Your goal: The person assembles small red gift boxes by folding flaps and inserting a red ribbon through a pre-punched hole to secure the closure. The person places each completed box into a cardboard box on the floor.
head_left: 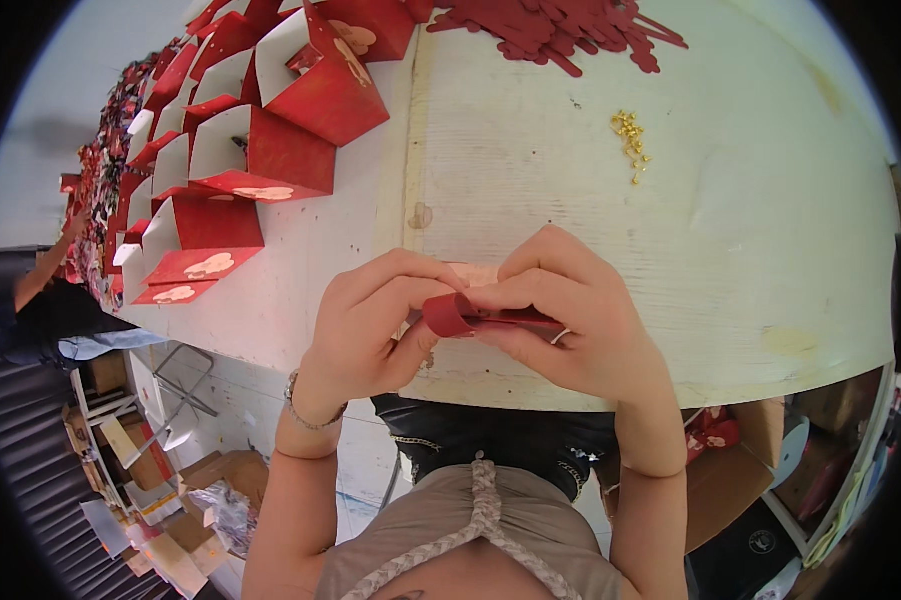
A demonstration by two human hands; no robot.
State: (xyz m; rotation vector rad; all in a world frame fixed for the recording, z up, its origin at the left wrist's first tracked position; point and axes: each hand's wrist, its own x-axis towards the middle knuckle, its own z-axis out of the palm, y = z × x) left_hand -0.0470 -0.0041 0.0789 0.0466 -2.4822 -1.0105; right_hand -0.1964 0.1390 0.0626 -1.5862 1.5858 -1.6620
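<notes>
Pinching a small red paper strip (pixel 481 317) between them, both hands are working just above the near edge of the white tabletop (pixel 771 230). The left hand (pixel 371 325) is closing its grip on the curled left end of the strip, thumb and forefinger pressing it, with a bracelet (pixel 306 410) sitting on that wrist. The right hand (pixel 581 320) is gripping the strip's straight right part, fingers folding over it from above. Farther out on the tabletop, a small heap of gold bits (pixel 629 140) is lying well apart from the hands. To the left, rows of folded red-and-white cards (pixel 261 150) are standing in a line running away along the tabletop. At the far edge, a pile of dark red cut-outs (pixel 561 30) is lying. At the far left, another person's arm (pixel 56 265) is reaching toward the tabletop.
</notes>
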